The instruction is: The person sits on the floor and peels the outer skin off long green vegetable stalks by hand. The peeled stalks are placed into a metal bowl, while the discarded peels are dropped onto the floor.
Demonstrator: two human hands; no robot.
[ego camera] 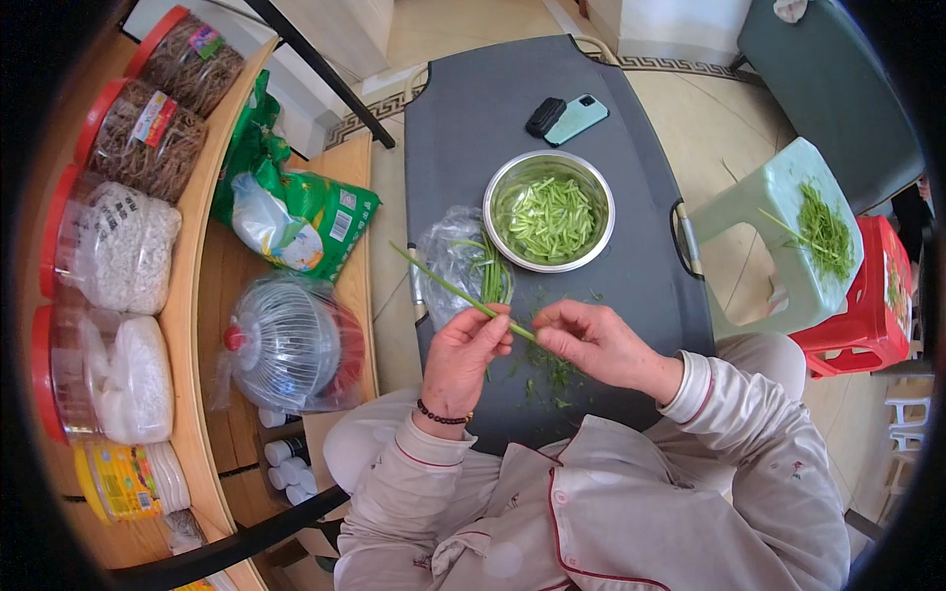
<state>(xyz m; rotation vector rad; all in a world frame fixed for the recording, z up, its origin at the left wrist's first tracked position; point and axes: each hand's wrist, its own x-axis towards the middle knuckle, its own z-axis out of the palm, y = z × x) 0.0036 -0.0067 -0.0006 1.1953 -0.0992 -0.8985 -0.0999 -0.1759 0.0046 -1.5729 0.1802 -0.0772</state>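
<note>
A long green stalk (451,289) slants between my two hands over the near part of a grey folding cot (451,148). My left hand (469,341) pinches it between thumb and fingers, and its thin end sticks out up and to the left. At the stalk's lower right end, my right hand (587,340) grips it with thumb and forefinger. Beyond my hands stands a steel bowl (607,210) holding many short cut pieces of green stalk (554,219). Left of the bowl, more whole stalks (494,272) lie by a clear plastic bag (449,240).
Green scraps (558,377) litter the cot below my hands. A mint-coloured phone (580,120) and a black object (545,117) lie at the far end. To the right, leafy trimmings (820,236) rest on a pale green stool (783,181) beside a red stool (883,303). Wooden shelves (194,273) with jars stand left.
</note>
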